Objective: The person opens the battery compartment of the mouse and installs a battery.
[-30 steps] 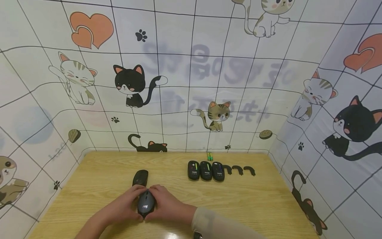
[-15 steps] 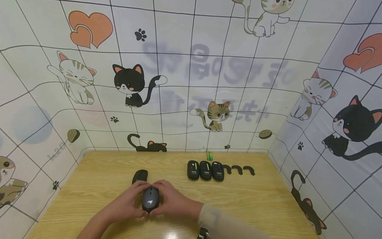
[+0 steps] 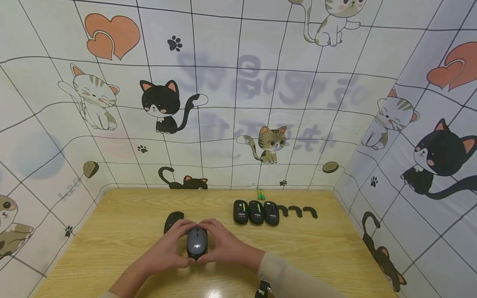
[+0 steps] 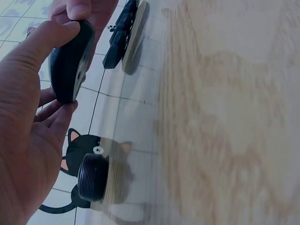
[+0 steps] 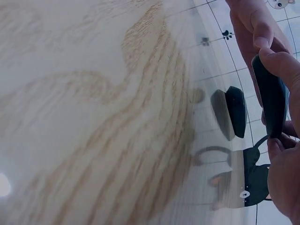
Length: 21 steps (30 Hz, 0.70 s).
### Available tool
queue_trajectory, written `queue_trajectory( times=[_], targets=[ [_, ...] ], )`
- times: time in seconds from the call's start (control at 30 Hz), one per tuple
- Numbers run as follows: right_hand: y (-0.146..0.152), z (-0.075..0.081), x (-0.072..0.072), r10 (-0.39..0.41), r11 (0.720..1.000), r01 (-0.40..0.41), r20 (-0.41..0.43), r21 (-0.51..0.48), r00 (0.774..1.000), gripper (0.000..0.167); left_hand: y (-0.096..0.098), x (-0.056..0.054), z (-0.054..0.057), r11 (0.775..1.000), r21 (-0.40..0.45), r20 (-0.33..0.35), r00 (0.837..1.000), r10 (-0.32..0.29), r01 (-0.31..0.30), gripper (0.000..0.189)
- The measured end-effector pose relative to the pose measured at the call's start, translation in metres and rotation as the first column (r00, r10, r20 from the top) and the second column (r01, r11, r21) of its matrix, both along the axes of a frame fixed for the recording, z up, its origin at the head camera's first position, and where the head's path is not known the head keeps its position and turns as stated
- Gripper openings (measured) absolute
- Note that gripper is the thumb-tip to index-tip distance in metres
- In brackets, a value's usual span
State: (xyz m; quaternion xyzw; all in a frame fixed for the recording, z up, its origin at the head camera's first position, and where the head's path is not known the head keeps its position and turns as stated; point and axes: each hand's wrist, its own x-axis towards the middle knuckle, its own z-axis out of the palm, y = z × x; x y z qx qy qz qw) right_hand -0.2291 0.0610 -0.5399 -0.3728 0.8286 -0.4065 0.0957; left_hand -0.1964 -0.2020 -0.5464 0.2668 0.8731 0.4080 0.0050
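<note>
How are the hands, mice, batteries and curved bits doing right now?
Grey mouse: held above the table, logo up
Left hand: gripping the grey mouse
Right hand: gripping it too
Lone black mouse: not held, partly hidden
Three black mice: undersides up, green showing in two
Two batteries: loose, side by side
Three curved pieces: loose, in a row

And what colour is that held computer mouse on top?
Dark grey; the computer mouse shows best in the head view.

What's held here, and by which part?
The left hand and right hand hold a dark mouse by its ends: thumbs at the near end, fingers at the far end.
</note>
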Motion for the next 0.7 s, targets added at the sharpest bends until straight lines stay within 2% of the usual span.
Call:
queue_trajectory(
  times=[0.43,0.63,0.7],
  targets=[
    [0.027,0.01,0.002,-0.044,0.994,0.05,0.067,-0.096,0.997,0.097,0.024,-0.007,0.008,0.999,0.04,-0.073,0.997,0.024,-0.021,0.096],
    [0.037,0.013,0.002,-0.057,0.983,0.065,0.053,-0.173,0.997,0.088,0.037,-0.009,0.011,0.993,0.114,-0.06,0.998,0.009,-0.002,0.088],
    [0.04,0.014,0.002,-0.059,0.977,0.068,0.051,-0.202,0.997,0.086,0.04,-0.01,0.01,0.991,0.135,-0.076,0.997,0.0,0.01,0.085]
  ],
)
